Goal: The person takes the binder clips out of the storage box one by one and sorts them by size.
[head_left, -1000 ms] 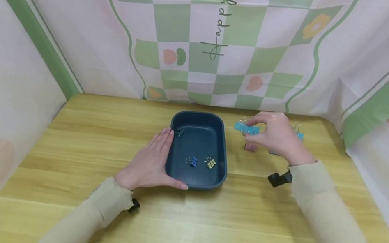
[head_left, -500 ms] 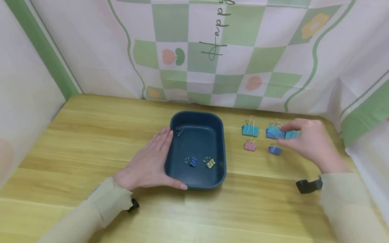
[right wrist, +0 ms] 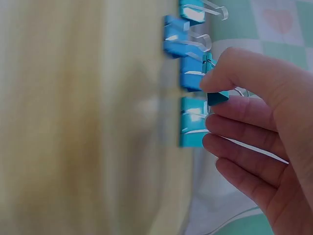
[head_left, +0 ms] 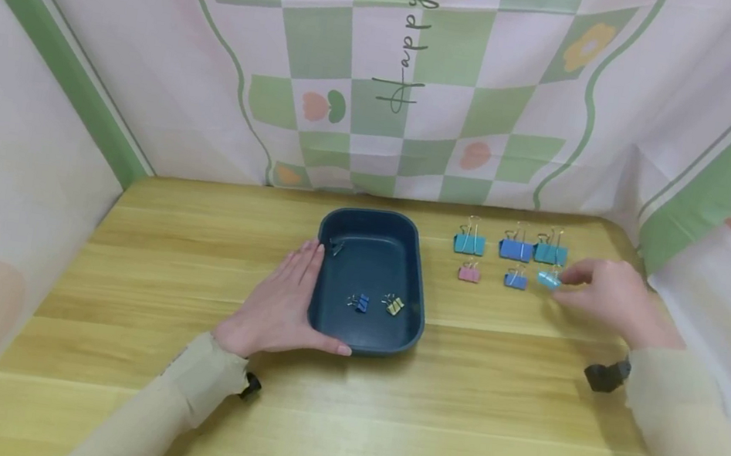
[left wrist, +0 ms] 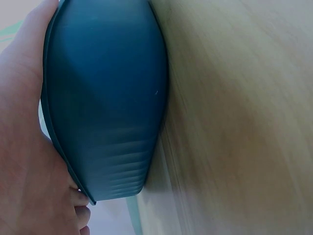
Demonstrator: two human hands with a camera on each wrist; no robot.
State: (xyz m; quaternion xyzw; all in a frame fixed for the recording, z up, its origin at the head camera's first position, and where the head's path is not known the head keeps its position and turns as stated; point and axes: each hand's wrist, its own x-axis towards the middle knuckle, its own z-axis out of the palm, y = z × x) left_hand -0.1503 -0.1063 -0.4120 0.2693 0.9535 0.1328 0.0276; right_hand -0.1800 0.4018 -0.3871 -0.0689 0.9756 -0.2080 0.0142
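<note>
at the near side of the table (head_left: 366,423), the left hand (head_left: 280,306) lies with fingers extended along the left wall of the dark tray (head_left: 375,272) and thumb along its near rim; it grasps nothing and appears to steady the tray. maintain this light contact to prevent sliding. inside, a loose blue clip (head_left: 363,303) and a yellow clip (head_left: 396,307) lie toward the near end; a dark clip (head_left: 337,247) lies farther back, beside the left wall. right of the tray, the right hand (head_left: 615,298) is closed to a narrow pinch, thumb and forefinger holding the small teal clip (head_left: 548,279), remaining fingers loosely bent. this clip is at the right end of the front row, beside a small blue clip (head_left: 515,281); whether its base touches the table cannot be told. a pink clip (head_left: 469,275) sits farther left. the step in hand is judged to be positioning the held clip: align its body with its neighbours, seat the base level, then release both digits evenly. caution: the right-hand large teal clip (head_left: 550,255) stands just behind and could be knocked. the checked cloth (head_left: 439,106) hangs beyond.
</note>
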